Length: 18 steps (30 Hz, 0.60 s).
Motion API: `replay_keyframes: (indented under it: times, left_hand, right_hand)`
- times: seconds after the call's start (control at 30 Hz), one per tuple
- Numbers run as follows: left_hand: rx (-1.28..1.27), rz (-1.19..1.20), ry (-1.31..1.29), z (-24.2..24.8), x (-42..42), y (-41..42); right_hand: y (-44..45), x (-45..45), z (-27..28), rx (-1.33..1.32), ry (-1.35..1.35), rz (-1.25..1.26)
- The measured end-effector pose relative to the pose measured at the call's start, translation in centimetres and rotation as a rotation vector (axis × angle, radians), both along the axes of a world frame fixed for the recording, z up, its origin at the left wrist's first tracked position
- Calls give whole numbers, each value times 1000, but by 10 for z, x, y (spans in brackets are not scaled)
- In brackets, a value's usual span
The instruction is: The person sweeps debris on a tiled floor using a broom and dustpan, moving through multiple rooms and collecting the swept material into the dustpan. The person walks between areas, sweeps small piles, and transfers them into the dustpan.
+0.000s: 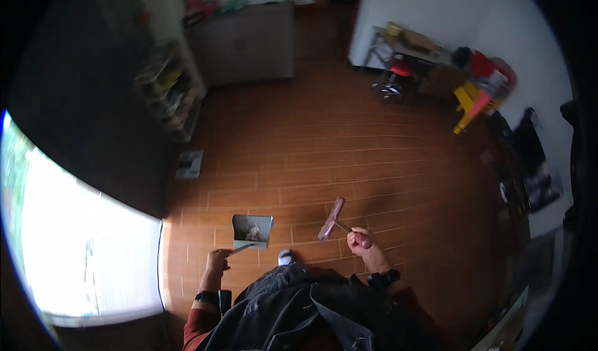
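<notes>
My left hand (217,260) grips the thin handle of a grey dustpan (264,227), low at the left. Light-coloured debris (252,232) lies inside the pan. On the right, my right hand (359,241) is closed around the handle of a pink broom (332,220), close to the handle's rounded end. The broom's long head slants to the left of that hand, apart from the dustpan. Whether its bristles touch the floor I cannot tell. Between the two tools, one slipper-clad foot (285,257) shows below my dark jacket.
Brown wood-look tiles (280,141) cover the floor. A bright doorway (93,257) opens at the left, with a crowded shelf (173,94) beyond. A counter (247,47) stands at the back. Toward the right are a desk (411,47), a red stool (398,68) and a yellow chair (465,103).
</notes>
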State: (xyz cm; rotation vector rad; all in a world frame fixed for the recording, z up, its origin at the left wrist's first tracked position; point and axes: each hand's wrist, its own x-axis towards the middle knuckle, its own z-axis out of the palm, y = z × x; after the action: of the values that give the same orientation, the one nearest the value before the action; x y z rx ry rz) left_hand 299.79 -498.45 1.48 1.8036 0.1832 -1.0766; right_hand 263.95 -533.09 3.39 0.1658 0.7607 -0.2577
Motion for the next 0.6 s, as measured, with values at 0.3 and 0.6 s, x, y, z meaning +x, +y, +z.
replay_keyframes:
  times: [0.3, 0.6]
  left_hand:
    - [-35, -355, -43, 7, 132, -285]
    - [-156, -131, 34, 50, 173, -543]
  right_hand:
    - [-100, 8, 29, -365, 371, -463]
    - [-349, 73, -46, -338, 285, -400]
